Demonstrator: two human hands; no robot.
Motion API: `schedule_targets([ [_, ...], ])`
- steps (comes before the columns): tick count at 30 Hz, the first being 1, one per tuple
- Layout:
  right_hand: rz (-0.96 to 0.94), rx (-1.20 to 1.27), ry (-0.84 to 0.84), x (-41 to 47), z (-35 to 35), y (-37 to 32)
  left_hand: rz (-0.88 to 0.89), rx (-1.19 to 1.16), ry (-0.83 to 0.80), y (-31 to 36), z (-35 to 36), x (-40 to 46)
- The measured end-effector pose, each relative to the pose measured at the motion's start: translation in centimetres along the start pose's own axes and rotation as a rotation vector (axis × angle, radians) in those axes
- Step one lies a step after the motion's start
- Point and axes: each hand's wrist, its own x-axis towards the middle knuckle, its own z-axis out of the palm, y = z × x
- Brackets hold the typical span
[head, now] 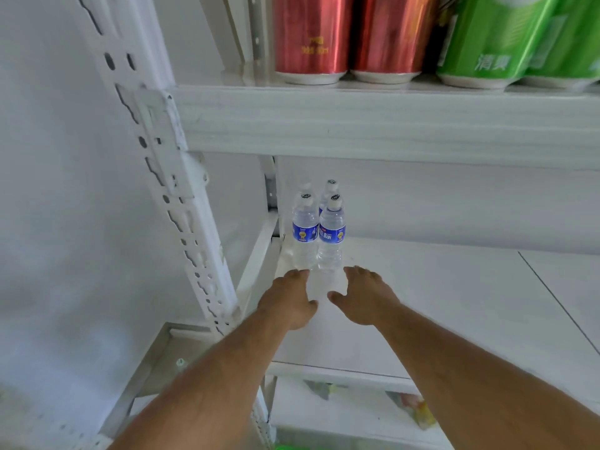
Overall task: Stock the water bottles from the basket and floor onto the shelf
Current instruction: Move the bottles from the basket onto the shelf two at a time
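Several small clear water bottles with blue labels and white caps stand upright in the far left corner of the white shelf (422,303). The front left bottle (304,232) and the front right bottle (331,235) stand side by side, and others show only their caps behind. My left hand (289,302) reaches in just in front of the left bottle, fingertips near its base. My right hand (363,295) lies just in front of the right bottle. Both hands are empty with fingers spread. The basket and floor bottles are out of view.
The shelf above carries two red cans (311,37) and green packs (506,37). A perforated white upright post (181,203) stands at the left. A lower shelf holds a crumpled wrapper (415,410). A white wall is behind the shelf.
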Motion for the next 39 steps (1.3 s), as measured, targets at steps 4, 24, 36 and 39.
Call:
schedule_targets([
  [4, -0.059, -0.132, -0.001, -3.6, -0.2, 0.1, 0.044, 0.185, -0.038, 0.8, -0.7, -3.7],
  [24, -0.181, -0.103, -0.064, -25.8, 1.0, 6.5, -0.096, 0.352, -0.109, 10.6, 3.5, -25.3],
  [36, -0.17, -0.205, -0.109, -39.9, 6.2, 7.6, -0.111, 0.334, -0.133, 10.3, 8.5, -38.7],
  [39, -0.113, -0.182, -0.127, -43.1, 7.5, 7.4, -0.091, 0.319, -0.136, 8.4, 9.2, -41.4],
])
